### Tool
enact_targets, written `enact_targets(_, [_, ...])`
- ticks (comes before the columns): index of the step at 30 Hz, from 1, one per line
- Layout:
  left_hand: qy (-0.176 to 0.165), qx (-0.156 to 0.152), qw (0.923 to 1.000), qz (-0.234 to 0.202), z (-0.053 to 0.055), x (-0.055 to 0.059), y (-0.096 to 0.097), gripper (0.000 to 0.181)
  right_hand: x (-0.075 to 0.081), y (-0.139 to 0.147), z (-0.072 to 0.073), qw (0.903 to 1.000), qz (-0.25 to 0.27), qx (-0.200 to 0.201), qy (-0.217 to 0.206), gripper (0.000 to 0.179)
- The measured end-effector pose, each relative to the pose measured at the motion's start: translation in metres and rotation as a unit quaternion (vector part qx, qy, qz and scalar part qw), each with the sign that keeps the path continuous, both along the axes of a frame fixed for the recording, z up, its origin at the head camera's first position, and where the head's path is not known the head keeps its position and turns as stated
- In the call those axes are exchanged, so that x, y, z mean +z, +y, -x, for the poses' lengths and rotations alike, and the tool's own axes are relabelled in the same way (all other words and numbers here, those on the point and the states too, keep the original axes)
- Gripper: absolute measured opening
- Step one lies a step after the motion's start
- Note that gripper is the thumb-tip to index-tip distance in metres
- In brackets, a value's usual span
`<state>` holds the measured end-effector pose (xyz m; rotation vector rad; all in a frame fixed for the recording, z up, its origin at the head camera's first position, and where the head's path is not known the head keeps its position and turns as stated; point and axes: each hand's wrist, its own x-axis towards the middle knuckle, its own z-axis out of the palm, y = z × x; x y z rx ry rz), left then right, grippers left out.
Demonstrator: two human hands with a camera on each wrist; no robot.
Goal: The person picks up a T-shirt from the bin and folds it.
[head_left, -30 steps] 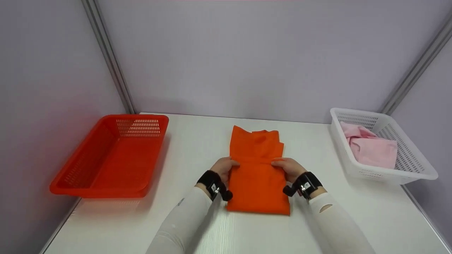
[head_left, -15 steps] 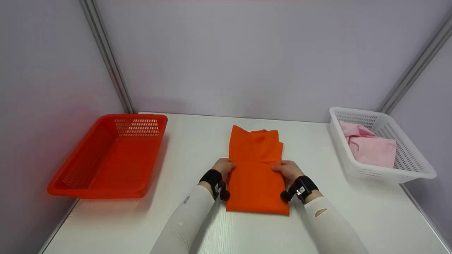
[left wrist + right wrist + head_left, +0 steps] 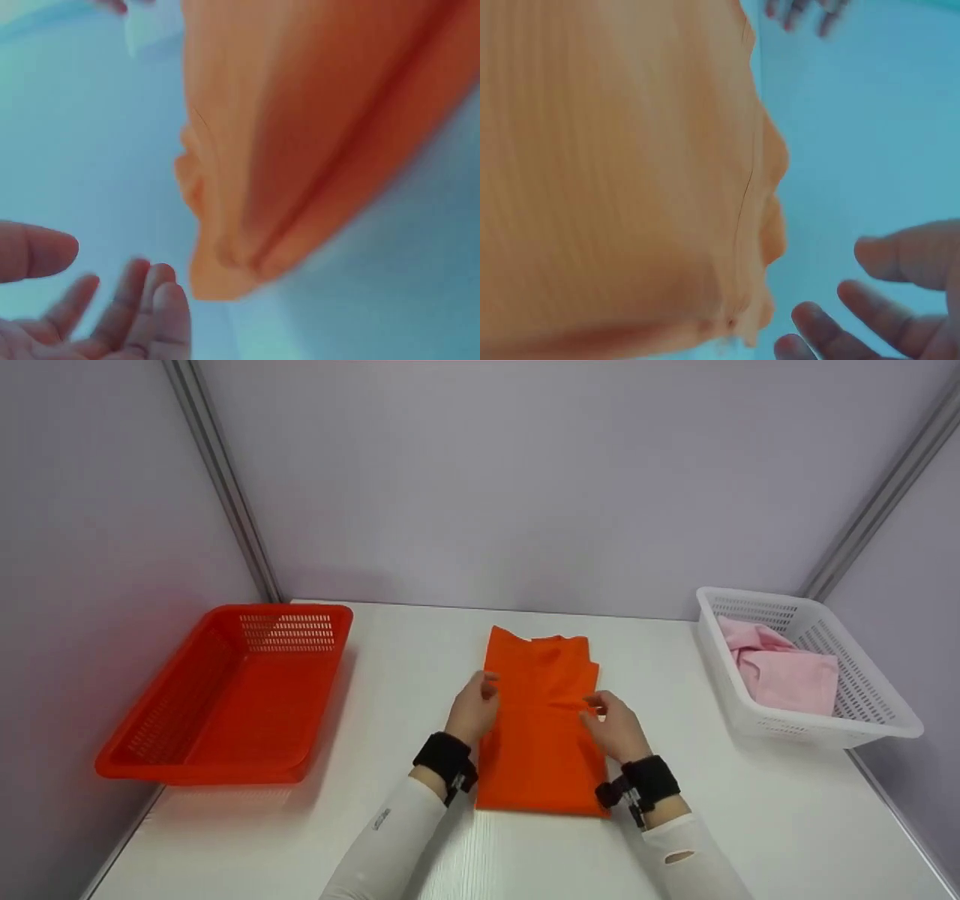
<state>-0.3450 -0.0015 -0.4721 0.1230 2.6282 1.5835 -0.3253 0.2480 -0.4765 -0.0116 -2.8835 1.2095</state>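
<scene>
A folded orange shirt (image 3: 541, 757) lies flat in the middle of the table, its uneven end towards the back wall. Over its left edge hovers my left hand (image 3: 472, 711), fingers relaxed and holding nothing. My right hand (image 3: 618, 729) is at the right edge, thumb and fingers parted with a gap between them. In the left wrist view the shirt (image 3: 330, 112) rises beside my spread left fingers (image 3: 171, 319), apart from them. The right wrist view shows the shirt's cloth (image 3: 615, 172) and my right thumb (image 3: 911, 255) clear of it.
At the left stands a red plastic basket (image 3: 262, 697) with nothing seen inside. A white basket (image 3: 825, 727) stands at the right, with folded pink cloth (image 3: 795, 679) in it. Walls (image 3: 480, 487) enclose the white table (image 3: 405, 675) at the back and sides.
Both hands have let go of the shirt's side edges and lifted off. The left hand has moved up towards the back. The shirt has stayed in place.
</scene>
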Motion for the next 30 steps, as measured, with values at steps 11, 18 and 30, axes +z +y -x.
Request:
enact_targets(11, [0.002, -0.163, 0.9501, 0.266, -0.036, -0.014, 0.021, 0.048, -0.01, -0.022, -0.029, 0.9895, -0.058, 0.113, -0.07, 0.048])
enact_targets(18, [0.004, -0.172, 0.9531, 0.249, -0.04, -0.014, 0.016, 0.062, -0.013, -0.015, -0.03, 0.9911, -0.044, 0.103, -0.071, 0.044])
enact_targets(30, [0.151, -0.271, 0.8516, 0.422, -0.075, -0.014, 0.038, 0.054, -0.013, -0.02, -0.032, 0.9916, -0.038, 0.097, -0.077, 0.038])
